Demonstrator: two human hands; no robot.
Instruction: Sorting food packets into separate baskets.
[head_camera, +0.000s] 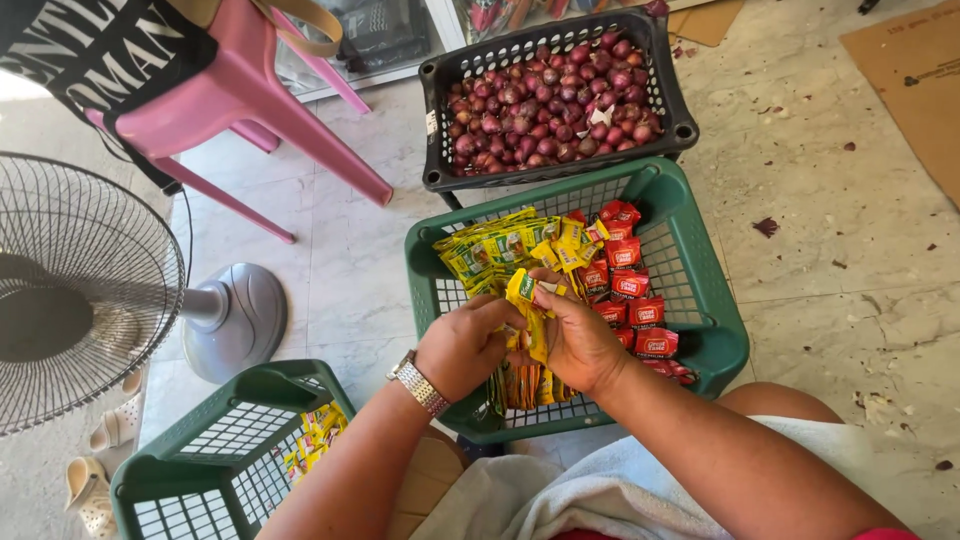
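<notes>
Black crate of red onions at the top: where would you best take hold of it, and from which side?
Grip the black crate by the rims of its two short ends, one hand per side, coming from above. Onions fill it nearly level, and the green basket crowds its near long side, so the ends stay freest.

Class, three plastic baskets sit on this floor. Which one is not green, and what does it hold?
The black basket, farthest from both hands, at the top. It holds small red onions; both green baskets hold sachets.
</notes>
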